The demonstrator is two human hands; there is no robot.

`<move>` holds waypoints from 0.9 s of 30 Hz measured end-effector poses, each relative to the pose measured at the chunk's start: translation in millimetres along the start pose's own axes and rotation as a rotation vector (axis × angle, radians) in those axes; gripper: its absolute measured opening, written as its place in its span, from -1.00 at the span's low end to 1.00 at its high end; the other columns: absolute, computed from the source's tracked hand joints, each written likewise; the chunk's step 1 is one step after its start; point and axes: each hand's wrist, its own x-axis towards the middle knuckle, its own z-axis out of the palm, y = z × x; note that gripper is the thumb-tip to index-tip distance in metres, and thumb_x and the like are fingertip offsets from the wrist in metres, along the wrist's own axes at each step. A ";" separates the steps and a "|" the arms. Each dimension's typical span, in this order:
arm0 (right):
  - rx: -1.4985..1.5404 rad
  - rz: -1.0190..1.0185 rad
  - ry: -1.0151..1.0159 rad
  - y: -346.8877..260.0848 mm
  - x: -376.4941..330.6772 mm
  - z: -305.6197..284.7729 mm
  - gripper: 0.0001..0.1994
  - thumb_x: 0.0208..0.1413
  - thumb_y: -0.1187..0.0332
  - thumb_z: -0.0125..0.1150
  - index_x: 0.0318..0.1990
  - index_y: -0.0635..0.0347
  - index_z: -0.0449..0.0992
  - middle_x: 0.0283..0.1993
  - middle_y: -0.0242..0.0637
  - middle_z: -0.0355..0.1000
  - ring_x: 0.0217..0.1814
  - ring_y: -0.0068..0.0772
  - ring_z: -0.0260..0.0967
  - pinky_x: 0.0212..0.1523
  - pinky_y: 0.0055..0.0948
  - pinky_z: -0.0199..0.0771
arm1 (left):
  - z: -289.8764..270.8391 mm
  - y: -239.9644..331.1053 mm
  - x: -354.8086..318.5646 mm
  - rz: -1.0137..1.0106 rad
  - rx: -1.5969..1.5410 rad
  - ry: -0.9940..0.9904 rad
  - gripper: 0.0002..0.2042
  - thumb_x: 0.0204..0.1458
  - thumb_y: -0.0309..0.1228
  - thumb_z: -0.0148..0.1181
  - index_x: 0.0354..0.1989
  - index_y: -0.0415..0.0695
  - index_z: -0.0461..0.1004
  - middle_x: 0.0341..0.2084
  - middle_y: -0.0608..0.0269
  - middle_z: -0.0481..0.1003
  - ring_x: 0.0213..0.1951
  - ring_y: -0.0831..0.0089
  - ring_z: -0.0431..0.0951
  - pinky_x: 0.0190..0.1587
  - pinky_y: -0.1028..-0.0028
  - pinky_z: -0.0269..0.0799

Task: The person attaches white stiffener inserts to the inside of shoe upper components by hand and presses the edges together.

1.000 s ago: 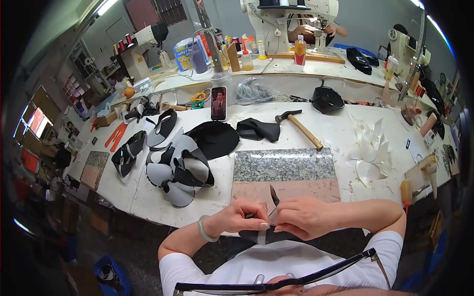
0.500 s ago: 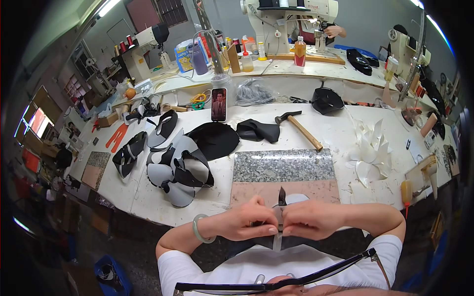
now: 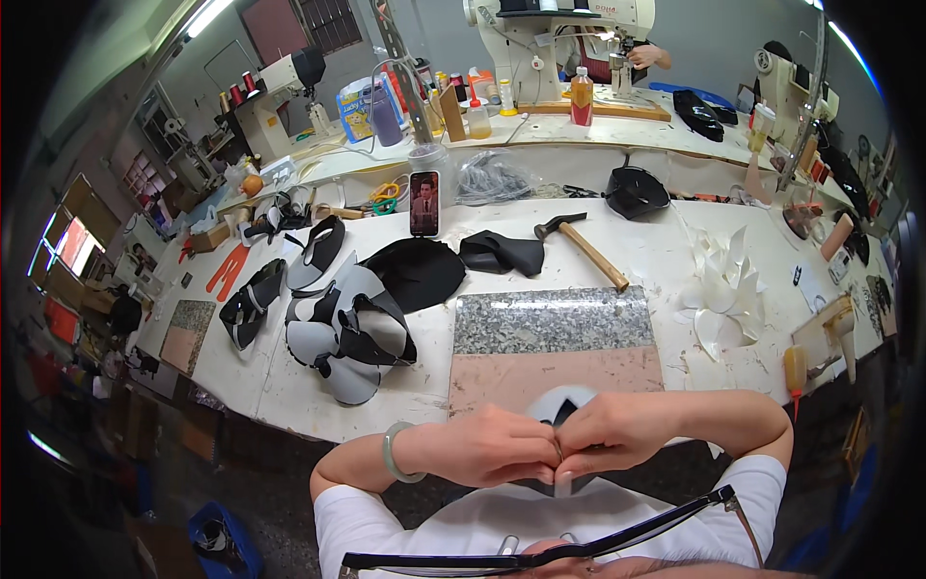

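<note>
My left hand (image 3: 479,448), with a pale green bangle at its wrist, meets my right hand (image 3: 617,425) just off the table's front edge. The fingers of both are closed in a pinch on a grey-and-black shoe upper piece (image 3: 552,399). Its light curved rim shows beyond my knuckles, and a pale bit shows below the fingertips; my hands cover the rest. A half-speckled, half-pinkish work slab (image 3: 552,323) lies just past them. To the left is a pile of similar grey and black shoe uppers (image 3: 347,323).
A hammer (image 3: 596,256) lies behind the slab, near black pieces (image 3: 502,253). White cut pieces (image 3: 723,299) are heaped at the right. A phone (image 3: 424,205) stands upright at the back. Orange-handled scissors (image 3: 228,270) lie far left. Across the bench, someone's hand (image 3: 648,58) works at a sewing machine.
The dark pointed strip that stuck up between my hands no longer shows there. My hands have shifted slightly right and closer together, and more of the piece's light rim shows.
</note>
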 end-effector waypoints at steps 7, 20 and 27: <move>-0.098 0.125 -0.025 -2.2 -3.2 -3.8 -0.76 0.17 0.30 0.10 -0.45 0.29 0.37 -0.56 -0.19 0.25 -0.52 -0.15 0.24 -0.46 -0.28 0.24 | -2.8 -9.1 -3.8 -0.053 -0.066 0.034 -0.96 0.03 -0.56 0.12 -0.35 -0.24 0.43 -0.57 0.17 0.37 -0.53 0.24 0.38 -0.51 0.38 0.28; -0.040 -0.314 0.215 1.3 -20.1 15.9 -0.84 0.17 0.36 0.09 -0.38 0.28 0.41 -0.46 -0.19 0.31 -0.43 -0.16 0.30 -0.45 -0.32 0.26 | 2.9 -7.1 24.0 0.215 -0.158 0.067 -0.92 -0.07 -0.56 0.20 -0.40 -0.23 0.44 -0.59 0.19 0.40 -0.59 0.30 0.39 -0.56 0.41 0.28; -0.236 0.049 1.388 -16.6 -139.6 -36.5 -0.61 0.13 0.15 0.13 -0.05 0.30 0.48 -0.11 -0.26 0.47 0.01 -0.35 0.36 0.10 -0.36 0.26 | -14.5 -25.9 59.1 0.405 0.982 0.223 -0.87 -0.15 -0.48 0.26 -0.38 -0.17 0.52 -0.52 0.37 0.38 -0.59 0.50 0.34 -0.59 0.56 0.20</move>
